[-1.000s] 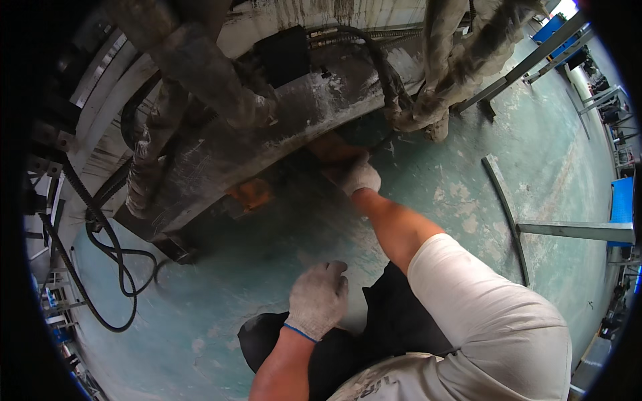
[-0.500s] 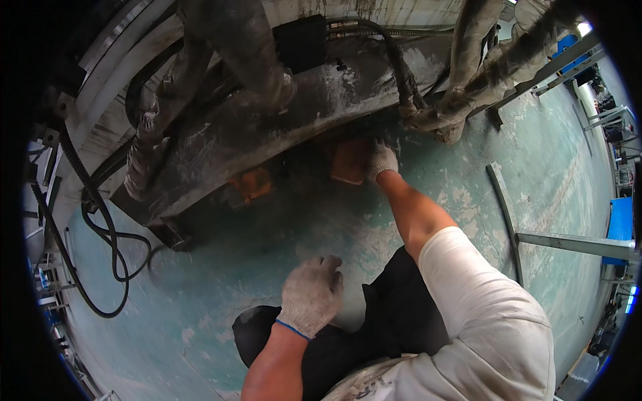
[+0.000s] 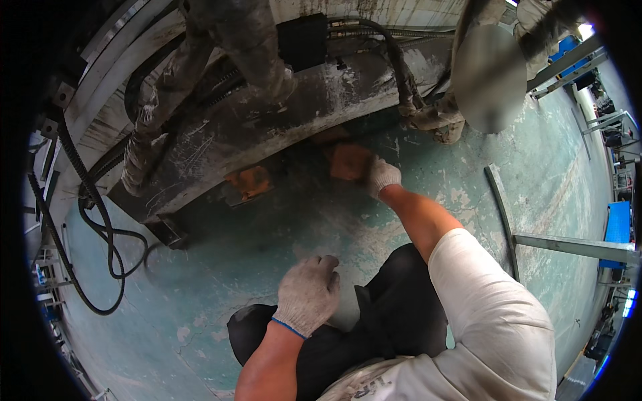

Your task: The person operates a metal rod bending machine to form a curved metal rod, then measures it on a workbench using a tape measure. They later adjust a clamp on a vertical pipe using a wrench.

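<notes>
Beneath the scuffed metal beam, our gloved right hand is at an orange block
We see the block against the shadowed teal floor, just left of that hand, whose fingertips are too dim for us to tell whether they pinch it or merely rest against it; our left hand, also in a pale knit glove, hangs near our black trousers with fingers bent, its palm out of sight, so we cannot tell whether it is closed; a second orange piece lies farther left by the beam's lower edge, black hoses loop at far left, and a metal bar lies to the right
</notes>
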Motion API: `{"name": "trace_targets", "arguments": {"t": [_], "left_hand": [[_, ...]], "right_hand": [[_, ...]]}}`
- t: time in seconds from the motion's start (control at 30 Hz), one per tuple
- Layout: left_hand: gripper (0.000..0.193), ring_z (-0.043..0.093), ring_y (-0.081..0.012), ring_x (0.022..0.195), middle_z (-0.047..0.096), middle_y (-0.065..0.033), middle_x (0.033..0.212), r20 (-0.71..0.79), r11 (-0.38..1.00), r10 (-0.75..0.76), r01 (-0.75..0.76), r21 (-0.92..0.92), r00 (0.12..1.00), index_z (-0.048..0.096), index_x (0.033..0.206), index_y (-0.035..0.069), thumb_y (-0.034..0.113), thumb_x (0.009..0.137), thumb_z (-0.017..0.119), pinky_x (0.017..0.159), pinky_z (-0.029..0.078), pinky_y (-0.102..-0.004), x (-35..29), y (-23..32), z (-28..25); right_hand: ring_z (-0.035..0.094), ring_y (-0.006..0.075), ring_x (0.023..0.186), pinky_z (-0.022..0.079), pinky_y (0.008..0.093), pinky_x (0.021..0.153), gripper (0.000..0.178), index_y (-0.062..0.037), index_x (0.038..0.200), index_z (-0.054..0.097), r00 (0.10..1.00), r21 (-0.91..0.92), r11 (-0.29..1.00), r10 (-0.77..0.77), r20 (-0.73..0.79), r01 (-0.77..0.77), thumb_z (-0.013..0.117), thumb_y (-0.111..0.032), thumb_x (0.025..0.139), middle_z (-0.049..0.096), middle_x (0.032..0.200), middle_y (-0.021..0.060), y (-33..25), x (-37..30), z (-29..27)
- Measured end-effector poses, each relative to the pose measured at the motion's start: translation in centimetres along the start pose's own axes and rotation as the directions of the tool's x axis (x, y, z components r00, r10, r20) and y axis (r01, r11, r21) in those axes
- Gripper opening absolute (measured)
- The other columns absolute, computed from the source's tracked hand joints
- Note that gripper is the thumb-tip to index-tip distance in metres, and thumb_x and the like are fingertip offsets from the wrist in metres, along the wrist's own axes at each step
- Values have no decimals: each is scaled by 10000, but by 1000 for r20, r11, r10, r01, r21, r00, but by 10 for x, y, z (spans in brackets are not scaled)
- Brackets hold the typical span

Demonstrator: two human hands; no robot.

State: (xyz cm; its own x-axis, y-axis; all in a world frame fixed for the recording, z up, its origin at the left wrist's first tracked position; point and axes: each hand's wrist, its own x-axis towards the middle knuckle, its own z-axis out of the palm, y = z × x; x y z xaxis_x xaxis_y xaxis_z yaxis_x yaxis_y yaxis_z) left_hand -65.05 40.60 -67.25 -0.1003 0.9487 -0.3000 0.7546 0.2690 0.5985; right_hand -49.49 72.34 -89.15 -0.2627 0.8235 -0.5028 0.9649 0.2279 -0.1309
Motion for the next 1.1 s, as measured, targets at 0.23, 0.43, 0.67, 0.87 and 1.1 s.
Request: {"name": "trace_targets", "arguments": {"t": [0.23, 0.43, 0.67, 0.87, 1.1], "left_hand": [[265, 730, -429, 1168, 771, -173, 1201, -18, 1000, -7, 7, -2, 1000, 785, 1266, 106, 219, 1044, 692, 1005, 595, -557, -2, 1, -4], [270, 728, -409, 1163, 759, -170, 1187, -24, 999, 33, -33, -16, 999, 758, 1283, 101, 210, 1049, 680, 1007, 592, -537, 6, -1, -2], [289, 725, -443, 1183, 758, -215, 1216, -137, 1000, 25, -27, -13, 990, 771, 1283, 91, 221, 1044, 675, 1021, 591, -546, 92, -49, 6], [345, 715, -453, 1249, 744, -262, 1346, -67, 981, -128, 136, 135, 990, 751, 1344, 57, 226, 1055, 669, 1054, 598, -546, 225, -116, 12], [561, 630, -455, 1457, 643, -306, 1585, 15, 934, -28, 20, 356, 1000, 633, 1579, 24, 291, 1086, 607, 1261, 477, -529, 302, -157, 31]], "right_hand": [[705, 331, 1456, 617, 439, 1123, 687, -30, 1598, 626, 996, 36, 996, 85, 33, -86, 781, -355, 1014, 723, 1567, 189, -51, -20, -13], [706, 355, 1453, 615, 452, 1130, 847, 76, 1699, 404, 991, 116, 985, 135, -25, -131, 757, -290, 1022, 709, 1575, 221, -55, 14, 23], [706, 353, 1454, 615, 459, 1135, 823, 87, 1691, 406, 989, 169, 975, 145, 0, -143, 748, -261, 1028, 695, 1584, 249, -41, 12, 15], [742, 459, 1362, 622, 525, 1109, 813, 41, 1595, 465, 989, 200, 970, 146, -12, -141, 815, -375, 991, 768, 1426, 298, -34, 17, 24], [734, 422, 1387, 614, 505, 1122, 678, -7, 1604, 510, 983, 252, 950, 184, 23, -183, 731, -341, 1057, 747, 1478, 276, -30, 23, 22]]}}
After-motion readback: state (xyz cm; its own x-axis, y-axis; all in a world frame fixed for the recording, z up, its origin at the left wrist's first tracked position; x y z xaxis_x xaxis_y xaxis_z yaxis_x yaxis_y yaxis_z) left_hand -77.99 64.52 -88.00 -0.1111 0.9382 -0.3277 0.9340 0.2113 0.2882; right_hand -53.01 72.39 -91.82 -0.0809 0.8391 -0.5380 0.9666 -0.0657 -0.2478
